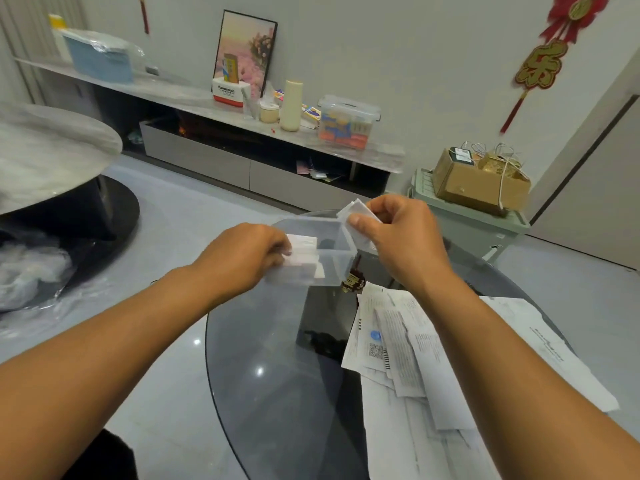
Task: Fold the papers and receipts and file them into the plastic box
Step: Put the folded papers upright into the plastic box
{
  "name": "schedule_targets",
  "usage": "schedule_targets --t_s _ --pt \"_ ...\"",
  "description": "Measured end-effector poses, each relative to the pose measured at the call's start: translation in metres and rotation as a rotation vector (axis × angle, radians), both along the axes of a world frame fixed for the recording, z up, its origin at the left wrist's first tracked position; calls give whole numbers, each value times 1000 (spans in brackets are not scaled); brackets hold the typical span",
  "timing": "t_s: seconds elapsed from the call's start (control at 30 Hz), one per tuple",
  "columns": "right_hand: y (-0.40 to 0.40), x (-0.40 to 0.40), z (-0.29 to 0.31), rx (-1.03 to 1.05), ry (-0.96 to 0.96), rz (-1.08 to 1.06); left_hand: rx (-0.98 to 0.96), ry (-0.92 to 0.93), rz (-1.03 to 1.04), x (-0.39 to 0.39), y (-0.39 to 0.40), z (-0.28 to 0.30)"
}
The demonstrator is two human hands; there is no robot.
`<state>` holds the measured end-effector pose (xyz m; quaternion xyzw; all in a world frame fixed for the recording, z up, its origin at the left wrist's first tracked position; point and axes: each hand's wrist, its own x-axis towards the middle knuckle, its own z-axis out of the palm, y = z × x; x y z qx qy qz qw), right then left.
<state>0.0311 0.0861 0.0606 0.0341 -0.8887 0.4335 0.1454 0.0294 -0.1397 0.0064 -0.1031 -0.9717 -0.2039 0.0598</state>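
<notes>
**Listener:** Hands first, please. Where were they, and what did each one have?

**Operator:** My left hand [247, 259] was curled around the near-left corner of the plastic box [320, 252], steadying it on the dark glass table [277, 368]. Its fingertips pressed against folded slips [304, 252] already standing inside the box, at its left end. My right hand [403, 237] pinched a folded paper [358, 211] between thumb and fingers.

**Listener:** Which way did the box lie from that paper?

**Operator:** Just to the left of it and slightly below. The paper touched, or nearly touched, the box's right rim; I couldn't tell which. The box's long axis ran left to right between my two hands, and the open space inside sat at the right end, the side nearer my right hand. I judged a short move leftward and down would drop the paper in.

**Listener:** And what was left to file?

**Operator:** Unfolded papers and receipts [398, 344] lay in a loose pile on the table's right side, under my right forearm, nearer that hand than the other.
</notes>
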Motion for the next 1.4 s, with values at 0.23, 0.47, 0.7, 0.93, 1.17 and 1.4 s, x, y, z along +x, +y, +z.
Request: schedule_targets --t_s 0.23,0.47,0.7,0.93,1.17,1.4 --pt "4 -2 5 301 -123 76 -184 -245 -213 55 14 25" --pt "-2 8 4 572 -180 164 -388 -144 -400 57 31 33" --pt "-3 11 -9 743 -178 209 -588 -290 -378 47 55 17" --pt "-8 3 -23 886 -128 277 -635 -287 -401 40 59 13" --pt "-29 -5 -37 900 -200 463 -534 319 -481 48 31 -9" --pt "-44 -14 -39 619 -368 558 -52 149 -329 42 5 -18"
